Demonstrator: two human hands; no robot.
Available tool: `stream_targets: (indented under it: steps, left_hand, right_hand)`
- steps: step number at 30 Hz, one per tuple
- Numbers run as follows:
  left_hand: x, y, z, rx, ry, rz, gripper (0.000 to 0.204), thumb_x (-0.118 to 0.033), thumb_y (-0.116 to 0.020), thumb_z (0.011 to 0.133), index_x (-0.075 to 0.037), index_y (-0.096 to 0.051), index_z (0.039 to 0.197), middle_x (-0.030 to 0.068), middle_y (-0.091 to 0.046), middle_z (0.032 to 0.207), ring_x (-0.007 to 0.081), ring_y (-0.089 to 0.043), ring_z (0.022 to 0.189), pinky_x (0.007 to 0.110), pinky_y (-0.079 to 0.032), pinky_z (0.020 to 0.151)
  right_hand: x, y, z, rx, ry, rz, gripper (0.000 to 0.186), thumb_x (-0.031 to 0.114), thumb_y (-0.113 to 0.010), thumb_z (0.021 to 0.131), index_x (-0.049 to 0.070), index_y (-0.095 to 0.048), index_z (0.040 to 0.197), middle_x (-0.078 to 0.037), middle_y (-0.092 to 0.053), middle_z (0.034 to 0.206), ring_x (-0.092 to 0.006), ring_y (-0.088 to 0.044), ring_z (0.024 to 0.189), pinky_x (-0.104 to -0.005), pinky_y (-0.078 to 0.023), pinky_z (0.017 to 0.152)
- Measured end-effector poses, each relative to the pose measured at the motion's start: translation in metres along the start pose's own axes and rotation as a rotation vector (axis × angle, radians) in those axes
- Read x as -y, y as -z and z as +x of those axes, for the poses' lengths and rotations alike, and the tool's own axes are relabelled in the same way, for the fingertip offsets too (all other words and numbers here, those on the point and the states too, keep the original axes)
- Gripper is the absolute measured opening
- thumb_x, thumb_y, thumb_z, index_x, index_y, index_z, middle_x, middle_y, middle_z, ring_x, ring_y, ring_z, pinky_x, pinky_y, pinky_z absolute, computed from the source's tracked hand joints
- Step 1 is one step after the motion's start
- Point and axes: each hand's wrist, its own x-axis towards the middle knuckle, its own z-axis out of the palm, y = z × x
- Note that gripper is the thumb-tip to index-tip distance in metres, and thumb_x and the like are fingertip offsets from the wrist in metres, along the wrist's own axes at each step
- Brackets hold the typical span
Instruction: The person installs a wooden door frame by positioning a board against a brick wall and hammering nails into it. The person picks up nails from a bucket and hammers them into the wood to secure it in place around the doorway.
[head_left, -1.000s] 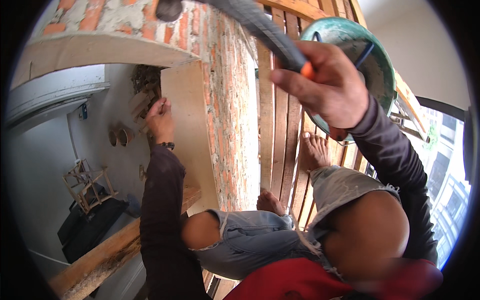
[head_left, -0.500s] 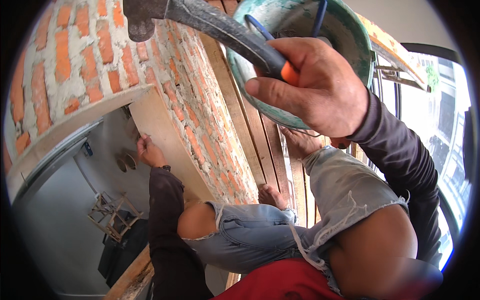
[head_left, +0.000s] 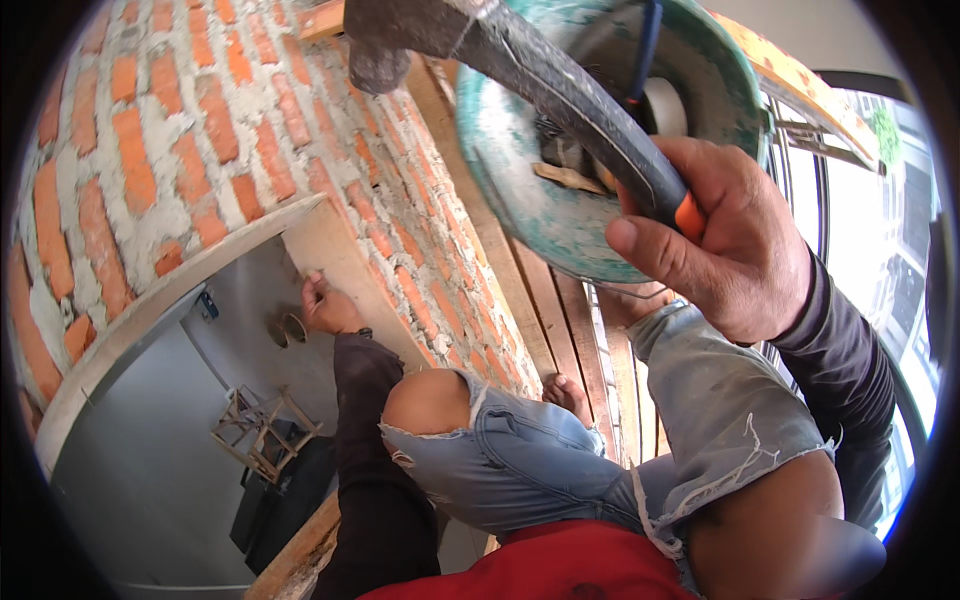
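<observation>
My right hand (head_left: 715, 240) grips the dark handle, with an orange part, of a claw hammer (head_left: 560, 95), held raised over a green bucket (head_left: 495, 190). The bucket holds a blue-handled tool (head_left: 645, 50), a white roll (head_left: 664, 110) and other items I cannot make out clearly. My left hand (head_left: 330, 305) has its fingers pinched against a pale wooden board (head_left: 362, 292) lining the opening in the brick wall; anything between the fingertips is too small to make out.
The exposed brick wall (head_left: 185, 165) surrounds the opening, with a room below containing a small wooden frame (head_left: 262, 430) on a dark object. Wooden planks (head_left: 545, 305) lie under my bare feet beside the wall. A bright window (head_left: 890, 230) is at the right.
The view has shifted, showing more brick wall. My right hand with the hammer is further right and lower in view. My left hand stays pinched at the board, now lower in view.
</observation>
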Motion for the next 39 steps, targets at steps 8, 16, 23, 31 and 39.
stream_targets:
  steps: [8,16,23,31,39]
  left_hand:
    - [0.009,-0.004,-0.002,-0.054,-0.246,0.060,0.021,-0.018,-0.069,0.096,0.002,-0.073,0.098,0.0065,-0.071,0.082,0.0135,-0.061,0.074,0.028,-0.048,0.070]
    - [0.032,-0.005,-0.003,-0.051,-0.301,0.041,0.014,-0.011,-0.073,0.088,0.001,-0.073,0.094,0.0079,-0.071,0.081,0.0163,-0.064,0.072,0.031,-0.050,0.068]
    - [-0.006,-0.003,-0.009,-0.054,-0.410,0.086,0.012,-0.011,-0.079,0.080,-0.003,-0.075,0.089,0.0073,-0.072,0.083,0.0187,-0.065,0.070,0.030,-0.050,0.066]
    - [-0.016,0.006,-0.015,-0.060,-0.452,0.165,0.009,-0.014,-0.078,0.078,-0.007,-0.074,0.083,0.0070,-0.073,0.084,0.0263,-0.067,0.073,0.037,-0.050,0.066]
    - [-0.017,0.006,-0.019,-0.100,-0.436,0.212,0.008,-0.013,-0.079,0.075,-0.009,-0.073,0.079,0.0071,-0.073,0.083,0.0288,-0.068,0.074,0.039,-0.050,0.067]
  right_hand:
    - [0.033,-0.086,0.038,0.353,0.170,0.063,0.019,0.004,-0.060,0.086,-0.004,-0.058,0.103,-0.008,-0.054,0.064,-0.0216,-0.056,0.056,-0.0342,-0.044,0.055]
    - [0.010,-0.196,0.075,0.395,0.529,-0.138,0.020,0.011,-0.063,0.094,-0.003,-0.059,0.108,-0.019,-0.057,0.069,-0.0362,-0.059,0.062,-0.0430,-0.047,0.060]
    - [-0.002,-0.241,0.086,0.330,0.480,-0.385,0.026,0.023,-0.059,0.099,-0.003,-0.058,0.095,-0.019,-0.054,0.063,-0.0347,-0.057,0.057,-0.0426,-0.045,0.056]
    - [-0.010,-0.260,0.090,0.322,0.455,-0.453,0.027,0.023,-0.060,0.099,-0.004,-0.058,0.096,-0.019,-0.053,0.061,-0.0352,-0.058,0.055,-0.0427,-0.045,0.056]
    - [-0.031,-0.264,0.101,0.326,0.464,-0.588,0.026,0.021,-0.059,0.098,-0.004,-0.057,0.093,-0.023,-0.056,0.062,-0.0429,-0.060,0.060,-0.0459,-0.047,0.057]
